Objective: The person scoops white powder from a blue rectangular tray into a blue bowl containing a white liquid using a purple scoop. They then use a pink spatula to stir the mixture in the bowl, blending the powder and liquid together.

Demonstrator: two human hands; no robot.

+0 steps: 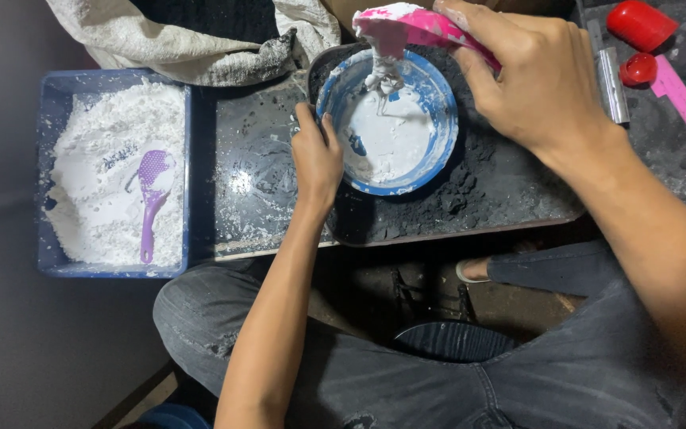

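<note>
A blue bowl (438, 143) with white paste inside rests on a dark tray of black powder (486, 191). My left hand (317, 159) grips the bowl's near left rim. My right hand (537, 75) holds a pink scoop (406, 24) tilted above the bowl's far side. Thick white paste (384, 71) drips from the scoop into the bowl.
At the left stands a blue bin of white powder (113, 171) with a purple scoop (152, 195) lying in it. A white sack (200, 40) lies behind. At the far right are a red lid (639, 24), a red ball-like piece (637, 69), a pink spoon (683, 99) and a metal bar (611, 83).
</note>
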